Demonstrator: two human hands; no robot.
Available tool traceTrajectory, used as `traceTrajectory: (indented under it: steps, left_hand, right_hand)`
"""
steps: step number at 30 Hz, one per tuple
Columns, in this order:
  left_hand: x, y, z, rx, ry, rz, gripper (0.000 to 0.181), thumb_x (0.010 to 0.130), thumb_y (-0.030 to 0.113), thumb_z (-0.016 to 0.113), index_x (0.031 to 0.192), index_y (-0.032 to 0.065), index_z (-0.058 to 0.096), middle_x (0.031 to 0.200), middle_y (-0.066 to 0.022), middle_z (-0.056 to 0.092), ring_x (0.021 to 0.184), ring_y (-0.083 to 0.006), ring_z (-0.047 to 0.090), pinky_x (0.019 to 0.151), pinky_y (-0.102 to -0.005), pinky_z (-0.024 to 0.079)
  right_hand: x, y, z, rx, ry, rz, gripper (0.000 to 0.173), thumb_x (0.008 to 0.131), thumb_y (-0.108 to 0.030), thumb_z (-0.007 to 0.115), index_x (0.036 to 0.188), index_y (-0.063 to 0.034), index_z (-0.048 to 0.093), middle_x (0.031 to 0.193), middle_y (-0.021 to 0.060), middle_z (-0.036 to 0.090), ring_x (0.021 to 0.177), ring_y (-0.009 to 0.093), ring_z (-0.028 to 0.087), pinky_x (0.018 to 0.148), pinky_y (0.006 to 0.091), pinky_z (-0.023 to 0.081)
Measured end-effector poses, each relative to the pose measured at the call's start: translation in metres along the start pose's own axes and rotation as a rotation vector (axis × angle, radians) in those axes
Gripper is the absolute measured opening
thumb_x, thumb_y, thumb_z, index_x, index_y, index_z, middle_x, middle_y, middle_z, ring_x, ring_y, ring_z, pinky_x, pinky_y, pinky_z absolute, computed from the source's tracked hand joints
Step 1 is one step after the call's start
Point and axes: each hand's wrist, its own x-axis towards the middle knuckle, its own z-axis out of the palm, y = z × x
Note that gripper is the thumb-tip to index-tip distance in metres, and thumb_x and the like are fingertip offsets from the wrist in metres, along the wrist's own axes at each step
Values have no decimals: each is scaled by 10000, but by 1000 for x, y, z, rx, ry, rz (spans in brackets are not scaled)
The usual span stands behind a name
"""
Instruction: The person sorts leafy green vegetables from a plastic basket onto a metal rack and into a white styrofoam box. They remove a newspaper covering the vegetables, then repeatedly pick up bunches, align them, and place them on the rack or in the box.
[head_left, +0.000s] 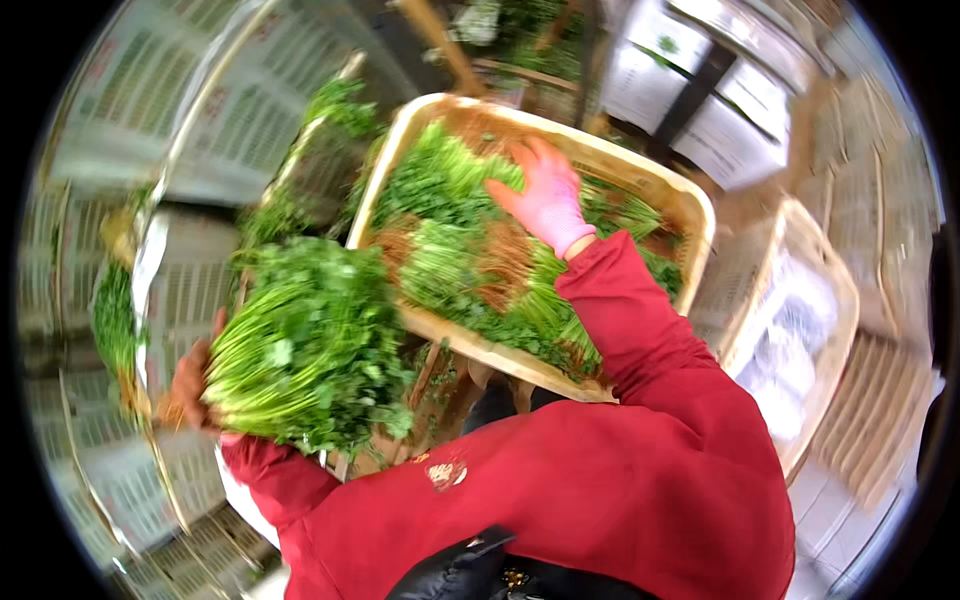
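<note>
My left hand (193, 386), in a soiled orange glove, grips the root end of a large bunch of leafy green herbs (315, 337), probably coriander. Its pale stems lie by my palm and the leaves spread to the right. My right hand (544, 191), in a pink and orange glove, is over a yellowish plastic crate (521, 367) with its fingers spread. Below it in the crate lie several bunches of the same greens (442, 262), with brown roots (504, 262) showing. Whether its fingertips touch the greens I cannot tell.
Stacked plastic crates (180, 277) rise at the left, with loose greens (116, 322) hanging there. White boxes with dark straps (735, 135) stand at the far right. A crate (840, 300) holding clear plastic bags (784, 345) is at my right, beside more stacked crates (870, 420).
</note>
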Motion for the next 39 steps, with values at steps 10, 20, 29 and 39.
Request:
traceTrajectory:
  steps: [10,20,29,39]
  left_hand:
    - [-153,118,-102,-548,211,-115,162,948,265,555,1044,136,572,986,-25,541,1133,-273,518,1095,-561,394]
    - [-367,191,-400,599,996,-949,945,908,762,369,1538,59,350,1517,-146,457,1290,-277,502,1101,-436,294]
    - [-311,160,-351,1617,600,-1343,934,803,800,546,1439,119,485,1333,-254,535,1211,-415,549,985,-482,459]
    - [-299,139,-296,1613,573,-1219,930,794,749,604,1510,182,432,1534,-223,395,1430,-407,344,1122,-533,330]
  right_hand:
    - [-156,-426,109,926,-1767,-626,1067,711,-128,840,1555,23,204,1459,161,463,1330,223,449,1120,324,356]
    - [-280,-437,343,481,-1069,-210,860,904,-531,625,1460,78,382,1432,311,483,1352,401,470,1118,390,371]
    - [-252,-498,395,-147,-1152,-262,950,878,-759,421,1396,32,518,1324,280,588,1258,408,542,1046,426,413]
    - [-293,-536,416,283,-1530,-184,938,879,-750,462,1396,29,534,1358,272,576,1322,343,521,1096,376,375]
